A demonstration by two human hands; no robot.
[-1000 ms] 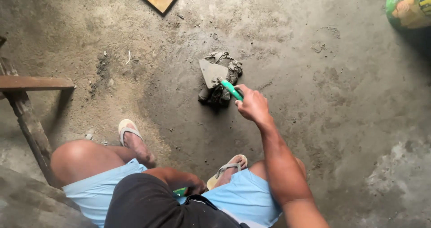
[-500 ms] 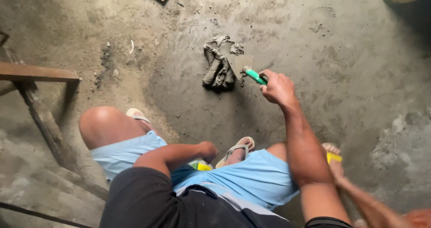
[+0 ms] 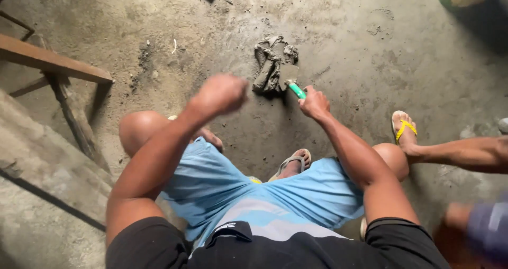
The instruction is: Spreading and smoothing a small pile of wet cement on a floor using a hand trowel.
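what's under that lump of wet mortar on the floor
The mortar lump sits directly on the bare concrete floor. The right hand holds a green-handled trowel at its edge; anything beneath is covered.

Green trowel handle (image 3: 297, 90), grey mortar lump (image 3: 272, 62), light-blue shorts (image 3: 264, 195), yellow sandal strap (image 3: 405, 127)

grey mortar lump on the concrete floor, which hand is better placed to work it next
Likely the right hand: it grips the green-handled trowel, whose blade touches the grey mortar lump. The left hand is raised in a fist, blurred, off the lump.
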